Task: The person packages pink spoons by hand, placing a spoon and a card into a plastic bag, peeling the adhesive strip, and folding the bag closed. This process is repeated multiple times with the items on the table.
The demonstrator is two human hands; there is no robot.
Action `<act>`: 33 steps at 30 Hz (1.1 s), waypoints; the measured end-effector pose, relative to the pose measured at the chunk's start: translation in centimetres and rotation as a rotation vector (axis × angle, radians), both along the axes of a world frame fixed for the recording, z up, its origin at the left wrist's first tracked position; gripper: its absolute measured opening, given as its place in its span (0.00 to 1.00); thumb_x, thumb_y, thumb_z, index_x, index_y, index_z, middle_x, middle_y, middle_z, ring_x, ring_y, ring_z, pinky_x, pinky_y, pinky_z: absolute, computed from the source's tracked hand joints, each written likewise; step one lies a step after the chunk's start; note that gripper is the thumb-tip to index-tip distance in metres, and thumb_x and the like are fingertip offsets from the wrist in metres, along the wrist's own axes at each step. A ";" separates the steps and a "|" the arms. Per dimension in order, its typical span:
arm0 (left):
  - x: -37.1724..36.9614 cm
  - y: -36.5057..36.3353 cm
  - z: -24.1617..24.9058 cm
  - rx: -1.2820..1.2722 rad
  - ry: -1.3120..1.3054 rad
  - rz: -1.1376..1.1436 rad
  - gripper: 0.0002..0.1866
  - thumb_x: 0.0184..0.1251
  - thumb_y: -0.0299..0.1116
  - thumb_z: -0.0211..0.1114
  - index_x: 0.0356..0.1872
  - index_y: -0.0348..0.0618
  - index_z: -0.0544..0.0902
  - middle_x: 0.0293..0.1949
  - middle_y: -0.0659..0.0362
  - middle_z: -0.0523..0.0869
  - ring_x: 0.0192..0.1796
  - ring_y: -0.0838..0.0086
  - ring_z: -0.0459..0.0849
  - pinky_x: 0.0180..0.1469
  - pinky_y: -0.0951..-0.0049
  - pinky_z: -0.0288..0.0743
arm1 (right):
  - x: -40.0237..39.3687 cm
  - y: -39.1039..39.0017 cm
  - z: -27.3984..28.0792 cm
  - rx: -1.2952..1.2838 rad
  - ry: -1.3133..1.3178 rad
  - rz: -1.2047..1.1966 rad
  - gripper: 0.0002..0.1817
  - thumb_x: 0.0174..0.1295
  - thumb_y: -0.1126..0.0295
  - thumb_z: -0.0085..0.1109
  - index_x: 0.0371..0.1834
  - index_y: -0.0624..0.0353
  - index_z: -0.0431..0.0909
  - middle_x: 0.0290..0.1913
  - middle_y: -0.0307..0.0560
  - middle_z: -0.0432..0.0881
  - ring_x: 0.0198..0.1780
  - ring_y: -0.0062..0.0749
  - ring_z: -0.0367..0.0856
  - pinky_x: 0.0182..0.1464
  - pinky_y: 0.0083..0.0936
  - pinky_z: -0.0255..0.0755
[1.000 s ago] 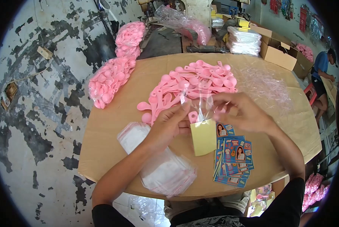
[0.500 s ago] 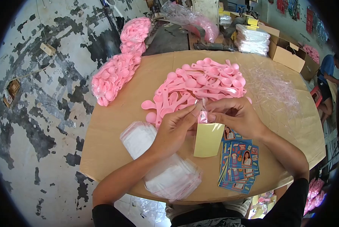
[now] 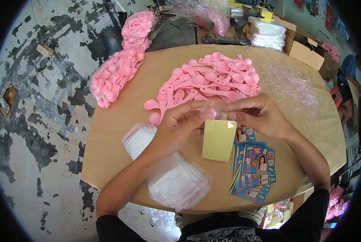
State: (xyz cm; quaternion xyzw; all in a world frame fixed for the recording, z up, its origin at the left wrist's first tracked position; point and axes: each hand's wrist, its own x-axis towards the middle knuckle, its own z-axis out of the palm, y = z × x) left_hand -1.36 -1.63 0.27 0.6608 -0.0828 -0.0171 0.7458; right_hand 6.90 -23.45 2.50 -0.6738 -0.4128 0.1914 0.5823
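Observation:
My left hand (image 3: 184, 123) and my right hand (image 3: 255, 117) meet above the table's middle, fingers closed on the top of a small clear bag. Inside the bag a yellow card (image 3: 219, 140) hangs down, plain side up. Something pink shows at the bag's top between the fingertips, partly hidden. Behind the hands lies a heap of pink spoons (image 3: 208, 76). Clear empty bags (image 3: 176, 177) are stacked under and beside my left forearm. Blue printed cards (image 3: 255, 169) lie in a loose pile below my right hand.
Bagged pink spoons (image 3: 118, 74) rest at the table's left edge. Thin clear plastic strips (image 3: 291, 88) lie on the right of the brown-covered table (image 3: 108, 149). Behind are stacked plastic packs (image 3: 266, 33) and a cardboard box (image 3: 305, 52). A person (image 3: 347, 80) sits far right.
The fingers have shifted at the bag's mouth, and less of the pink content shows. The whole view has moved slightly, with the table's contents higher and further left.

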 end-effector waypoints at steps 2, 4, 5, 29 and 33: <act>0.2 0.4 -0.6 0.040 -0.038 -0.011 0.11 0.72 0.30 0.58 0.52 0.42 0.78 0.48 0.57 0.84 0.49 0.74 0.84 0.49 0.72 0.83 | 0.8 -1.3 -2.0 0.054 -0.105 -0.039 0.12 0.63 0.78 0.60 0.50 0.63 0.82 0.42 0.43 0.86 0.43 0.19 0.81 0.47 0.20 0.76; 0.0 0.3 -0.6 0.090 -0.110 -0.009 0.10 0.73 0.30 0.57 0.50 0.41 0.78 0.47 0.58 0.84 0.49 0.75 0.84 0.47 0.73 0.84 | 1.1 -1.8 -2.7 0.077 -0.216 -0.050 0.12 0.61 0.80 0.59 0.48 0.63 0.83 0.41 0.44 0.86 0.41 0.19 0.82 0.45 0.20 0.77; 0.0 0.2 -0.6 0.118 -0.143 -0.012 0.09 0.73 0.30 0.56 0.49 0.40 0.78 0.47 0.58 0.84 0.49 0.75 0.84 0.46 0.74 0.84 | 1.3 -1.8 -2.6 0.078 -0.273 -0.043 0.12 0.60 0.81 0.59 0.47 0.63 0.83 0.40 0.44 0.87 0.40 0.19 0.82 0.44 0.20 0.77; 0.0 0.4 -0.4 0.199 -0.138 -0.044 0.09 0.74 0.26 0.53 0.49 0.39 0.80 0.48 0.59 0.81 0.52 0.73 0.82 0.49 0.72 0.83 | -0.4 -0.6 -1.3 0.021 -0.450 -0.121 0.17 0.48 0.83 0.63 0.43 0.59 0.85 0.30 0.44 0.82 0.33 0.30 0.80 0.38 0.25 0.74; 0.0 0.4 -0.6 0.128 -0.130 -0.086 0.09 0.74 0.24 0.53 0.48 0.39 0.80 0.48 0.60 0.81 0.51 0.74 0.82 0.48 0.72 0.83 | 0.2 -0.3 -2.5 0.154 -0.672 -0.180 0.16 0.50 0.84 0.61 0.42 0.57 0.86 0.30 0.43 0.82 0.34 0.27 0.79 0.37 0.24 0.73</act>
